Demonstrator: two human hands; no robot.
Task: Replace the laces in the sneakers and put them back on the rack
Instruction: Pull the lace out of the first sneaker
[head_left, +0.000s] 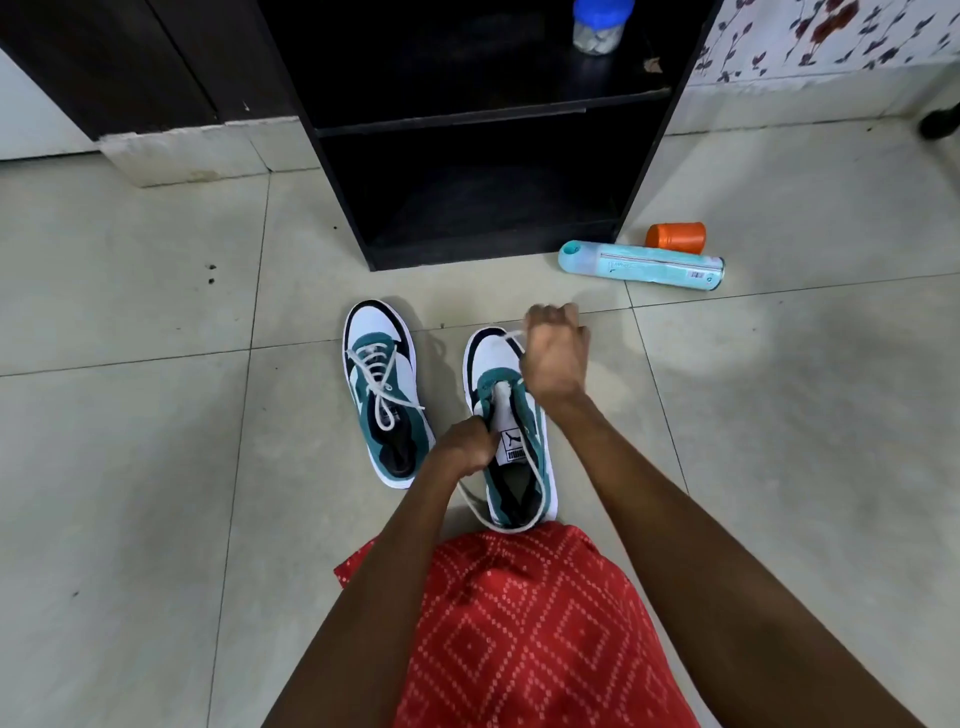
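Observation:
Two teal, white and black sneakers stand side by side on the tiled floor, toes pointing at the rack. The left sneaker (387, 395) is laced with a white lace tied in a bow. The right sneaker (511, 431) has its tongue exposed, and a loose white lace (540, 499) loops round its heel. My left hand (465, 447) grips the sneaker's left eyelet edge beside the tongue. My right hand (556, 353) is raised over the toe, pinching one end of the lace, which stretches taut from the lowest eyelets. The black shoe rack (488, 119) stands just beyond.
A teal spray can (641, 265) lies on the floor to the right of the rack, with an orange cap (675, 236) behind it. A clear jar with a blue lid (600, 23) stands on the rack's upper shelf. A red patterned garment (524, 629) covers my lap.

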